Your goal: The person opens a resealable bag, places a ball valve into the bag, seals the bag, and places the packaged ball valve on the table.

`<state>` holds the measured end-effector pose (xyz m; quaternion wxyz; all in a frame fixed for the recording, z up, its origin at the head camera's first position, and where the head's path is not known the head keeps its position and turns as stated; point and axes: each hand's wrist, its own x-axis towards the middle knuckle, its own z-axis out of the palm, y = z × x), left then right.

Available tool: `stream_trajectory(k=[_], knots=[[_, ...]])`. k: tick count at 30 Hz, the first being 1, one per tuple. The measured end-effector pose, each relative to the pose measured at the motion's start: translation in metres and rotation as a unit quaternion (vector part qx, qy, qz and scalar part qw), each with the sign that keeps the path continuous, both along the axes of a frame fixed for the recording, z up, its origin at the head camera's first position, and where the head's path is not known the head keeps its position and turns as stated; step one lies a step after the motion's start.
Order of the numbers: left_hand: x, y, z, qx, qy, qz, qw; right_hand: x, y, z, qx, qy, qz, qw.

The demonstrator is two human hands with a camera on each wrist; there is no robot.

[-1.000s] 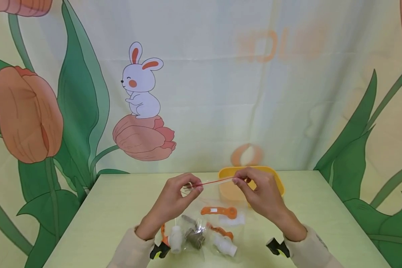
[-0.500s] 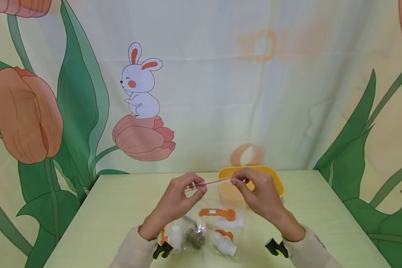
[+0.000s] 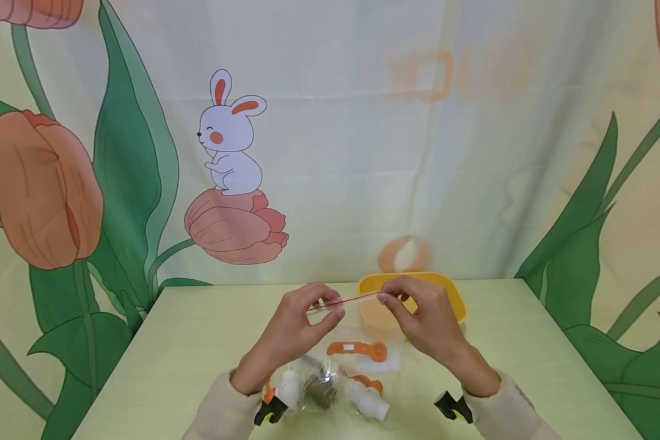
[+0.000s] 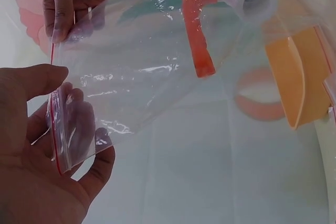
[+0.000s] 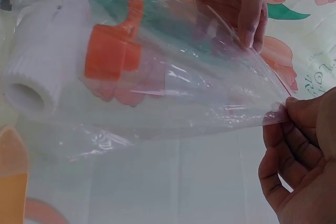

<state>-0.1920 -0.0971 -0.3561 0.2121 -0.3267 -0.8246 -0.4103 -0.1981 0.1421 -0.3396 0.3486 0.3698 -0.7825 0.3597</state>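
A clear zip-lock bag (image 4: 136,87) with a red line along its mouth hangs between both hands. My left hand (image 3: 302,318) pinches the zip edge, its thumb on the near face and its fingers behind, seen through the plastic. At the other end of the red zip strip (image 3: 361,297), my right hand (image 3: 426,315) pinches the corner between thumb and fingertips. Inside the bag, at the bottom, lie a white plastic pipe fitting (image 5: 47,51) and an orange handle-shaped piece (image 5: 113,53).
On the table (image 3: 187,342) below the hands sit bagged parts: a grey piece (image 3: 321,391), a white fitting (image 3: 370,402) and another white one (image 3: 288,391). A yellow bin (image 3: 455,292) stands at the back, partly behind the right hand. A printed curtain (image 3: 330,153) hangs behind.
My left hand has slid a little to the right along the red strip, closer to the right hand. The right hand has hardly moved and keeps its pinch.
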Motion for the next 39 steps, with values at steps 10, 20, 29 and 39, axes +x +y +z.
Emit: stream_trajectory(k=[10,20,29,39], knots=[[0.000,-0.004,-0.003,0.016,0.000,-0.001,0.9999,0.000,0.000,-0.002,0.001,-0.002,0.003,1.0000],[-0.001,-0.012,-0.008,0.018,-0.003,0.002,0.9998,-0.002,0.003,-0.001,-0.012,0.019,0.011,0.9997],[-0.002,-0.020,-0.013,0.013,-0.014,0.017,0.9997,-0.003,0.010,0.001,-0.013,-0.008,0.008,0.9999],[-0.004,-0.024,-0.015,0.028,-0.020,0.007,0.9994,-0.004,0.014,0.004,-0.010,-0.004,-0.005,0.9999]])
